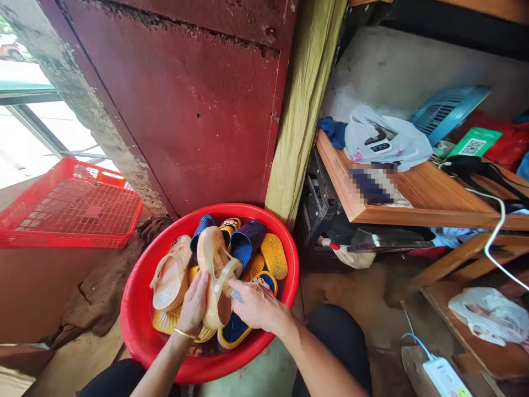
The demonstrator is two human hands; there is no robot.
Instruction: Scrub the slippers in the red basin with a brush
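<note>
My left hand grips a beige clog with a heel strap, tilted up over a red basin. At the clog's opening is my right hand, its fingers closed around a small light-blue object that they mostly hide; its kind cannot be made out. A second beige clog lies in the basin, left of my left hand. Around the held clog are several blue and yellow slippers, among them a blue one and a yellow one.
A red plastic crate stands at the left, near brown sacking. Behind the basin is a dark red door. On the right, a wooden table bears a white plastic bag and a blue fan. A power strip lies lower right.
</note>
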